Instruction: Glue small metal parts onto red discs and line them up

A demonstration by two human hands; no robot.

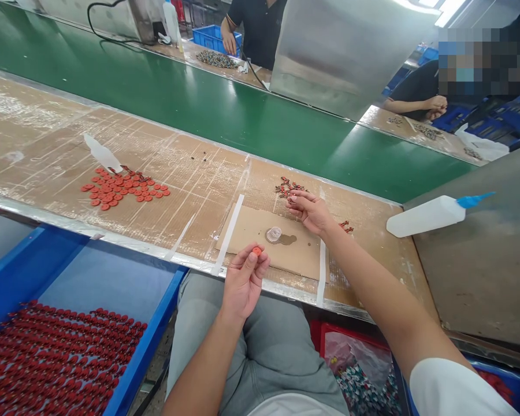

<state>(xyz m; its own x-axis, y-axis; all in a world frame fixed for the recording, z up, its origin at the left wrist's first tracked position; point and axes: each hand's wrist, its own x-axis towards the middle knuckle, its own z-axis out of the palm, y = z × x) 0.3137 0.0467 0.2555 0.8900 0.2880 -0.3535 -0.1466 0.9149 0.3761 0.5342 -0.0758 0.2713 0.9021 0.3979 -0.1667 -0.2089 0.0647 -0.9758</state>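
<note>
A small, round, orange-red plastic-looking disc (257, 251), probably light, stiff and best gripped by its rim, is pinched in the left hand (244, 277) near the brown cardboard-covered table (190, 173)'s front edge; right hand (311, 214)'s fingertips are bunched, contents unclear.

The blue crate (156, 315) runs off the left and bottom edges; pixelation hides one co-worker's (418, 86) head; whatever the right hand's (309, 214) fingertips touch is too small to tell

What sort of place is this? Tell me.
Probably a factory assembly line: a long green surface, likely a conveyor belt, a person across it beside heaped small parts, and a blue bin holding rows of red pieces.
</note>
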